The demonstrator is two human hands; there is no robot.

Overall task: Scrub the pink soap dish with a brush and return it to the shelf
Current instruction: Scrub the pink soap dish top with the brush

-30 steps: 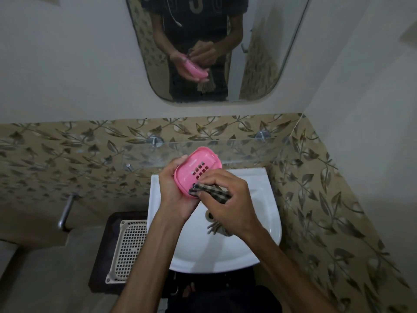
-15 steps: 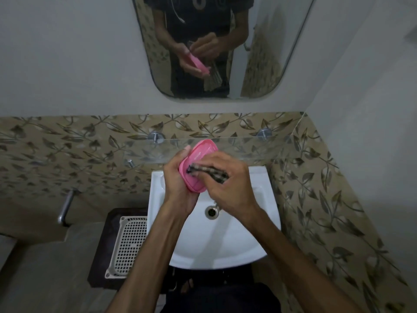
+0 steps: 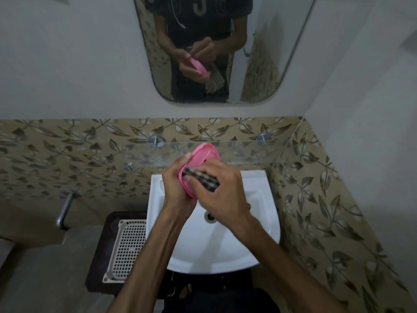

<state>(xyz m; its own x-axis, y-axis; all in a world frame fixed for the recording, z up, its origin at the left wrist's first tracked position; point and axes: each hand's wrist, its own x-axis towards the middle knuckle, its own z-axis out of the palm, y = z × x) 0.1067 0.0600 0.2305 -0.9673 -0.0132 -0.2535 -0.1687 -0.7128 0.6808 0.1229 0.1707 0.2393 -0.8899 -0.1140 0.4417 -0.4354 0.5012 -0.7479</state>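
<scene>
Pink plastic marks the soap dish (image 3: 201, 158), which is held tilted on edge above the white washbasin (image 3: 259, 224), just in front of the glass shelf (image 3: 248, 152). It is cradled in the left hand (image 3: 178, 188), whose fingers are curled closed around its lower rim from behind. The slotted face is thus turned toward the right hand (image 3: 222, 195), presumably so that it can be reached by the scrubbing tool and so that drips fall into the basin.

The right hand's fingers are wrapped shut on a dark checked scrubber (image 3: 202, 177), which is pressed across the dish's face. Whether this is a brush or a folded cloth cannot be told; in the wall mirror (image 3: 282, 53) a striped, fringe-like end is seen hanging below the hands.

The scrubbing step is judged to be under way, and the return to the shelf is not yet done. The shelf is carried on two round metal mounts, and its pane beside the hands is seen bare.

No brand or label can be read on the dish. Pale lettering is reflected on the dark shirt in the mirror, but it is cut off by the frame and cannot be made out.
</scene>
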